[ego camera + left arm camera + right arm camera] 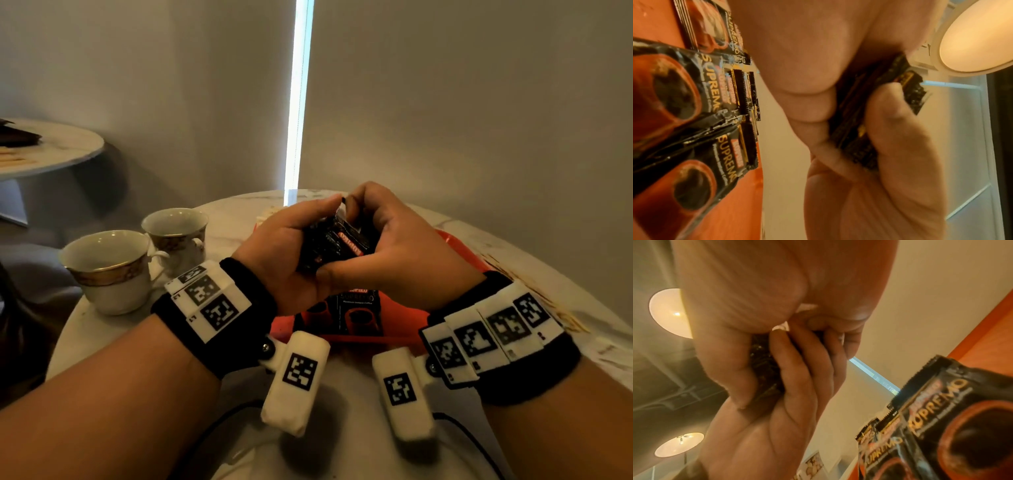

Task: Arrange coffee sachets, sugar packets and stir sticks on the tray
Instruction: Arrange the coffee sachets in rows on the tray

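My left hand [287, 240] and right hand [387, 236] together grip a bundle of black coffee sachets [337, 245] in the air above the orange tray [459, 248]. The fingers and thumbs of both hands curl round the bundle [869, 129], so much of it [764, 369] is hidden. More black sachets [356, 310] printed with a red cup lie flat side by side on the tray [653, 24] under my hands, close up in both wrist views [694, 97] [941, 426]. Thin wooden stir sticks [534, 294] lie on the marble table to the right of the tray.
Two white gold-rimmed teacups [109, 270] [178, 236] stand on the round marble table left of the tray. Pale items [267, 214] beyond the tray's far left corner are too hidden to identify. A second round table [51, 150] stands at far left. Black cables [219, 421] run near me.
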{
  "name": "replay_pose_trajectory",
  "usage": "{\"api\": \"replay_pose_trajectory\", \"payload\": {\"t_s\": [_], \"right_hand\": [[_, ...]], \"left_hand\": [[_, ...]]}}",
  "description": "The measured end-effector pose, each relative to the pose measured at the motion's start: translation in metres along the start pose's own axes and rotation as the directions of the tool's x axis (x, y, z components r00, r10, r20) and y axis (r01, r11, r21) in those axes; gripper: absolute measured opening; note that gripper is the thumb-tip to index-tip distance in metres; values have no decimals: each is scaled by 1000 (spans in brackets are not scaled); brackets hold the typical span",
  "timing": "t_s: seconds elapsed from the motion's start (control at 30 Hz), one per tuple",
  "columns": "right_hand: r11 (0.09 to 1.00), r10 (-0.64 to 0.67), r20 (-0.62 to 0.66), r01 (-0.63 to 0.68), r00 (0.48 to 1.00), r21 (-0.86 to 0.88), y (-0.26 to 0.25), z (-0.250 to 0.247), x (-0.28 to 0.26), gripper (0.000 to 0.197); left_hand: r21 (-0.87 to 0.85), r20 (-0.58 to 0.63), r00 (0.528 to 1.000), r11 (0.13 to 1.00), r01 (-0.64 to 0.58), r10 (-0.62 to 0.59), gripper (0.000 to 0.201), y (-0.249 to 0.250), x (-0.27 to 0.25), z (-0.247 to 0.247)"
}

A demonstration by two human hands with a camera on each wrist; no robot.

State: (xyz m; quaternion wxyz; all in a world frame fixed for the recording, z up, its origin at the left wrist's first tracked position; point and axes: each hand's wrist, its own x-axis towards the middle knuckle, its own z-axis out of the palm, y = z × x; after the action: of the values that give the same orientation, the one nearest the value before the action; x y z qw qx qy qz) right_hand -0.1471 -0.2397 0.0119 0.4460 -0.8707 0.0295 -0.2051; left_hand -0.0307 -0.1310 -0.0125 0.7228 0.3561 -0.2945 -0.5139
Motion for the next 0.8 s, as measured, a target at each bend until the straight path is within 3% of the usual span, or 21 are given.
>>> {"api": "replay_pose_trajectory", "payload": {"t_s": [0.1,0.17,0.23,0.3,0.37,0.5,0.63,0.8], "right_hand": [[998,29,18,-30,999,58,11,-3,-5,61],[956,67,-39,-53,997,289,19,-6,-8,60],[810,159,-146,-45,976,585,21,-4,-6,53],[692,258,-179,-53,950,720,21,0,-5,54],[657,292,-129,-101,948,747,19,7,-5,59],[617,266,-27,-148,964,773,9,15,-10,36],[579,292,-28,-154,956,801,6,20,-10,31],[610,261,-28,-142,965,779,7,16,-9,32]], "left_hand": [[24,28,1000,1000,12,-13,40,-4,4,0],[8,21,1000,1000,8,-8,49,-3,4,0],[7,-17,1000,1000,-26,26,55,0,4,-2],[1,-23,998,998,-56,56,57,2,4,-1],[-9,-15,997,997,-78,77,55,2,2,1],[15,-8,996,996,-84,84,53,0,1,6],[37,-34,995,995,-96,97,53,0,-3,12],[113,-171,968,979,-168,186,60,-2,-1,15]]}}
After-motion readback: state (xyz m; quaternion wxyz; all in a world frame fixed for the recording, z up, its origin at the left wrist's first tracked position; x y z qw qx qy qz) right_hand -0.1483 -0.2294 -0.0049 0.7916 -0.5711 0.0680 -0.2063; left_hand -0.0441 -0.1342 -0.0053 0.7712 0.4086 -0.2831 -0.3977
